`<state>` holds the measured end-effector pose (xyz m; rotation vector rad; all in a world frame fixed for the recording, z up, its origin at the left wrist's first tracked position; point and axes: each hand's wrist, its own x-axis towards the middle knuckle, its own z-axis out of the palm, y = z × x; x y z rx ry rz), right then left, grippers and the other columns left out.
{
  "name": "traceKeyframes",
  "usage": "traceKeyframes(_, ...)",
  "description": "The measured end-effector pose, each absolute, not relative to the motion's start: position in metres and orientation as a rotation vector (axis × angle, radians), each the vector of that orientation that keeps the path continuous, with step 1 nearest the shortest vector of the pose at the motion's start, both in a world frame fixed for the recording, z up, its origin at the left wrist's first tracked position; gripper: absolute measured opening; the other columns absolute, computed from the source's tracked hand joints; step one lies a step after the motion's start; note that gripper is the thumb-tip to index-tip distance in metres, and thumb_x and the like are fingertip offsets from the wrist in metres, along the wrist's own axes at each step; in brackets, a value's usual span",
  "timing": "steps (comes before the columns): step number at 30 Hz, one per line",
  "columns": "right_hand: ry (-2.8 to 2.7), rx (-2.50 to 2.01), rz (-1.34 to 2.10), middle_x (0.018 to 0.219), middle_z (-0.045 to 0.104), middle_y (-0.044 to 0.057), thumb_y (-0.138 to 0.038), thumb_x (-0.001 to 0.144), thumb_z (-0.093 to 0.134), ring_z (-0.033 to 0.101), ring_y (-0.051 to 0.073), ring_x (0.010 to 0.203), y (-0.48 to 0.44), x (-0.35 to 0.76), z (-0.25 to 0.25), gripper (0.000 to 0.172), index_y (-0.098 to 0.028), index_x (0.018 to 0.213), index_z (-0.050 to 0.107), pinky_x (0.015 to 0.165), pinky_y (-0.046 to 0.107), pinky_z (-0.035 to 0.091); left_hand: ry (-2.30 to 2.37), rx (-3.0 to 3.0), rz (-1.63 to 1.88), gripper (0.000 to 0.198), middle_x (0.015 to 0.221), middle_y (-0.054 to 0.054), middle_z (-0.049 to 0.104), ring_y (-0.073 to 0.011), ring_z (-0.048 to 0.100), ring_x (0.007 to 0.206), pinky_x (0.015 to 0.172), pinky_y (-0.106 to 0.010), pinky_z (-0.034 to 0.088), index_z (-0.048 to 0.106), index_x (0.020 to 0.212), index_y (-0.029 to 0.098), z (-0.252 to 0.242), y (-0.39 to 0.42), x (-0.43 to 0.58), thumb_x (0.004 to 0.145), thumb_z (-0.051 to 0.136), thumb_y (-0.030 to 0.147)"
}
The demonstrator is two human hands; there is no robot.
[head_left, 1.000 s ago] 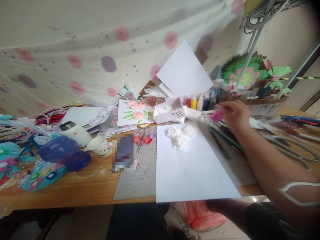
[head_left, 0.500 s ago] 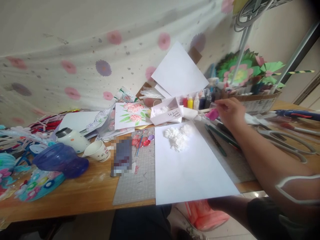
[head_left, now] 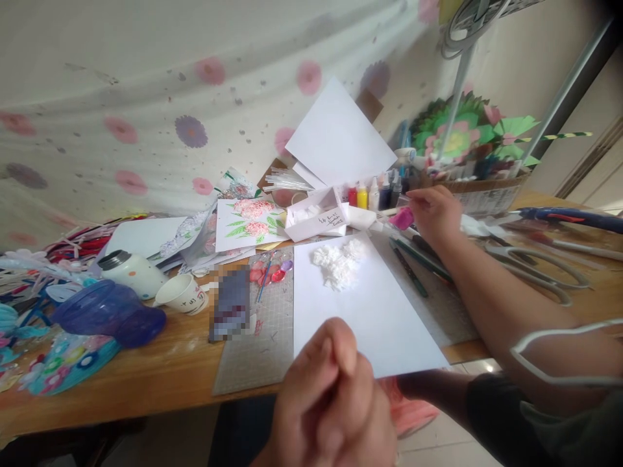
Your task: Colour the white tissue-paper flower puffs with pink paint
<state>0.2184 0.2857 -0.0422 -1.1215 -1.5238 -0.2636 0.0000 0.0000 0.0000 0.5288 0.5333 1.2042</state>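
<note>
My right hand (head_left: 435,213) reaches across the table and pinches a small pink bottle (head_left: 403,218) near a row of paint bottles (head_left: 374,193). My left hand (head_left: 332,405) is raised close to the camera at the bottom centre, fingers curled in, with nothing visible in them. It hangs over the near edge of a white paper sheet (head_left: 370,318). A pile of white fluffy bits (head_left: 337,263) lies on the far part of that sheet. An open white box (head_left: 315,220) stands just behind the sheet.
A grey cutting mat (head_left: 263,340) lies left of the sheet with a dark phone-like object (head_left: 230,302) and red gems (head_left: 270,274). A purple jar (head_left: 109,313), white cup (head_left: 182,293), flower painting (head_left: 248,220), scissors (head_left: 540,275) and pens (head_left: 411,272) crowd the wooden table (head_left: 146,370).
My left hand has come up into view at the bottom centre. My right hand keeps the pink bottle in about the same place while the view drifts.
</note>
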Motion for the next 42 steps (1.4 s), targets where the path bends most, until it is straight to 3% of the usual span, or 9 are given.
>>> traceKeyframes(2, -1.522, -1.114, -0.264, 0.078, 0.063, 0.006, -0.016, 0.076, 0.055, 0.057, 0.015, 0.068, 0.286, 0.218, -0.042, 0.019, -0.016, 0.087, 0.071, 0.067, 0.028, 0.047, 0.265, 0.406, 1.253, 0.013, 0.045, 0.009, 0.029, -0.0023, 0.026, 0.032, 0.035, -0.014, 0.027, 0.056, 0.076, 0.02, 0.002, 0.015, 0.009, 0.087, 0.054, 0.028)
traceKeyframes(4, -1.519, -1.109, -0.261, 0.078, 0.063, 0.006, -0.015, 0.076, 0.054, 0.057, 0.016, 0.067, 0.286, 0.217, -0.042, 0.019, -0.016, 0.086, 0.07, 0.067, 0.029, 0.048, 0.189, 0.352, 1.259, 0.013, 0.048, 0.009, 0.032, -0.002, 0.029, 0.035, 0.037, -0.013, 0.027, 0.055, 0.078, 0.018, 0.003, 0.022, 0.015, 0.087, 0.053, 0.026)
traceKeyframes(8, -1.513, -1.103, -0.25, 0.079, 0.064, 0.005, -0.015, 0.075, 0.055, 0.059, 0.017, 0.069, 0.285, 0.217, -0.042, 0.019, -0.018, 0.084, 0.07, 0.068, 0.031, 0.049, 0.277, 0.362, 1.285, 0.019, 0.069, 0.004, 0.048, -0.0071, 0.051, 0.059, 0.051, -0.017, 0.04, 0.053, 0.075, 0.018, 0.004, 0.019, 0.018, 0.078, 0.067, 0.03)
traceKeyframes(11, -1.509, -1.104, -0.226, 0.081, 0.064, 0.006, -0.016, 0.075, 0.054, 0.06, 0.018, 0.071, 0.283, 0.216, -0.041, 0.018, -0.02, 0.084, 0.069, 0.069, 0.033, 0.05, 0.313, 0.531, 1.27, 0.032, 0.08, 0.001, 0.052, -0.0123, 0.056, 0.076, 0.065, -0.024, 0.047, 0.046, 0.065, 0.016, 0.005, 0.015, 0.018, 0.065, 0.078, 0.019)
traceKeyframes(14, -1.512, -1.098, -0.215, 0.081, 0.064, 0.006, -0.016, 0.076, 0.053, 0.06, 0.018, 0.072, 0.281, 0.215, -0.039, 0.018, -0.02, 0.083, 0.069, 0.069, 0.033, 0.05, 0.25, 0.726, 1.15, 0.04, 0.067, 0.002, 0.054, -0.0109, 0.061, 0.066, 0.066, -0.026, 0.049, 0.04, 0.056, 0.014, 0.006, 0.013, 0.02, 0.065, 0.079, 0.017)
traceKeyframes(20, -1.521, -1.059, -0.204, 0.082, 0.064, 0.004, -0.016, 0.077, 0.052, 0.06, 0.018, 0.072, 0.28, 0.209, -0.039, 0.019, -0.022, 0.084, 0.068, 0.068, 0.031, 0.05, 0.253, 0.676, 1.206, 0.017, 0.065, 0.0, 0.067, -0.0146, 0.067, 0.063, 0.06, -0.025, 0.052, 0.064, 0.065, 0.016, 0.007, 0.004, 0.025, 0.062, 0.08, 0.014)
traceKeyframes(25, -1.502, -1.032, -0.183, 0.082, 0.063, 0.004, -0.016, 0.078, 0.051, 0.06, 0.018, 0.071, 0.281, 0.207, -0.041, 0.019, -0.023, 0.084, 0.068, 0.066, 0.031, 0.05, 0.314, 0.661, 1.197, 0.011, 0.064, -0.002, 0.069, -0.0146, 0.067, 0.061, 0.057, -0.022, 0.05, 0.068, 0.065, 0.015, 0.006, -0.002, 0.03, 0.068, 0.078, 0.019)
traceKeyframes(35, -1.489, -0.986, -0.152, 0.078, 0.062, 0.004, -0.014, 0.077, 0.051, 0.059, 0.018, 0.069, 0.274, 0.203, -0.036, 0.019, -0.02, 0.082, 0.069, 0.065, 0.031, 0.049, 0.815, 0.621, 1.273, 0.025, 0.088, -0.014, 0.07, -0.0234, 0.066, 0.082, 0.073, -0.032, 0.05, 0.068, 0.08, 0.009, 0.011, -0.009, 0.034, 0.08, 0.065, 0.034)
traceKeyframes(42, -1.494, -0.962, -0.149, 0.082, 0.061, 0.006, -0.014, 0.079, 0.049, 0.059, 0.018, 0.074, 0.257, 0.194, -0.027, 0.021, -0.018, 0.086, 0.068, 0.068, 0.032, 0.049, 0.888, 0.708, 1.271, 0.014, 0.078, -0.004, 0.067, -0.0141, 0.063, 0.074, 0.072, -0.025, 0.049, 0.059, 0.066, 0.012, 0.012, -0.019, 0.024, 0.073, 0.071, 0.016)
